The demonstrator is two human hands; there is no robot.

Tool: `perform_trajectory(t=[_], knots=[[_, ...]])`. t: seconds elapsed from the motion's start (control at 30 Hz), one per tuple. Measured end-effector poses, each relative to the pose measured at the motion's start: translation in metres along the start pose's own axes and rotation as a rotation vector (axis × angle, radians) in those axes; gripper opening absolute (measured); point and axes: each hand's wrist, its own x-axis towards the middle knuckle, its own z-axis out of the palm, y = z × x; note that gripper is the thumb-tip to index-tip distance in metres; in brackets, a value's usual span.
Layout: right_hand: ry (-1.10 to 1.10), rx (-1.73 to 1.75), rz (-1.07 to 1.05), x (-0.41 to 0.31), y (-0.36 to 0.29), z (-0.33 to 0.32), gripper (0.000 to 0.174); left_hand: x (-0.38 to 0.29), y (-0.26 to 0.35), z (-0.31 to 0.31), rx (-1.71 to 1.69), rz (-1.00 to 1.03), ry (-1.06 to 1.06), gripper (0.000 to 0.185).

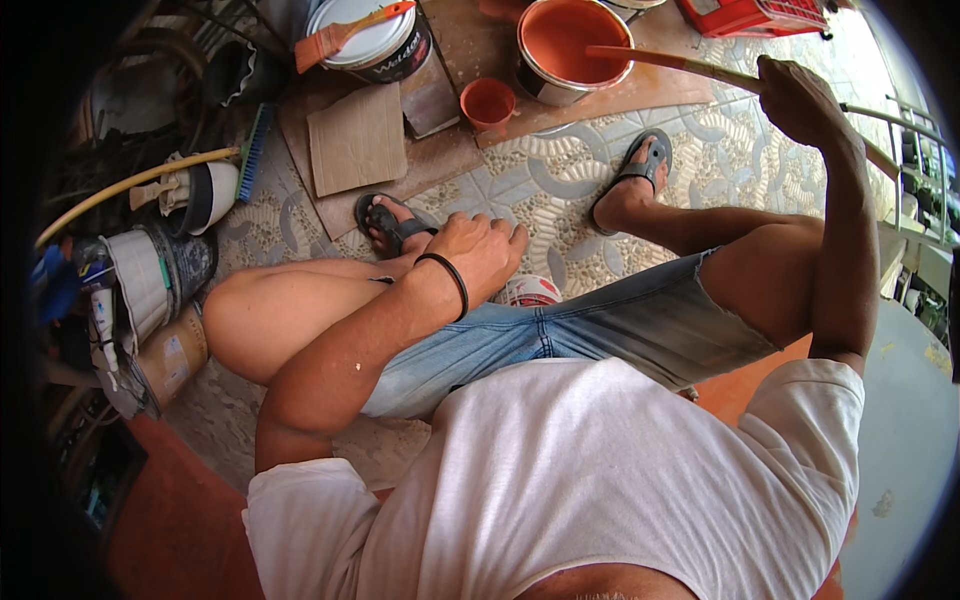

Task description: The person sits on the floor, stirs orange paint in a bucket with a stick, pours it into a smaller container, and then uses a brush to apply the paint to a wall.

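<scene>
My right hand (pixel 799 97) grips a long wooden stick (pixel 697 67). The stick's paint-coated end reaches into an open bucket (pixel 549 94) of orange-red paint (pixel 574 34). Over my lap, near the left thigh, my left hand (pixel 480 247) hangs with bent fingers, a black band around its wrist. Its palm and fingertips are hidden, so whether anything is in it does not show. In front of the paint bucket stands a small orange-stained cup (pixel 488 105). A paintbrush (pixel 345 36) with orange bristles lies across the white lid of a closed paint bucket (pixel 394 56).
A cardboard piece (pixel 356 139) lies on a brown board (pixel 439 161) over the patterned floor tiles (pixel 562 172). Leftward are a blue-bristled brush (pixel 253 154), a yellow pole (pixel 135 180) and stacked containers (pixel 180 262). A red crate (pixel 750 16) and metal railing (pixel 911 180) are rightward.
</scene>
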Motion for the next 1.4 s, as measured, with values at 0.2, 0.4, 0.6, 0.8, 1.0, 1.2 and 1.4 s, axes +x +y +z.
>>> perform_trajectory(t=[0.2,0.4,0.6,0.8,1.0,1.2,1.4], knots=[[0.039,0.238,-0.019,-0.001,-0.009,-0.003,0.021,-0.002,0.0,0.0,0.006,-0.004,0.003,0.045],[-0.04,0.084,-0.025,-0.01,-0.03,-0.021,0.022,0.0,-0.002,-0.003,0.017,-0.023,-0.02,0.046],[-0.027,0.055,-0.041,-0.005,-0.03,-0.017,0.021,-0.001,-0.003,-0.004,0.022,-0.009,-0.002,0.047],[0.049,0.047,-0.071,0.001,-0.026,-0.007,0.018,0.0,-0.004,-0.003,0.027,-0.011,-0.006,0.048],[0.085,0.047,-0.123,0.006,-0.017,0.001,0.017,-0.002,-0.004,-0.004,0.039,-0.018,-0.006,0.05],[0.154,0.032,-0.161,0.007,-0.014,0.004,0.018,-0.001,-0.004,-0.006,0.024,-0.026,-0.02,0.051],[0.181,0.037,-0.165,0.008,-0.015,0.006,0.016,-0.002,-0.003,-0.006,0.033,-0.026,-0.017,0.051]])
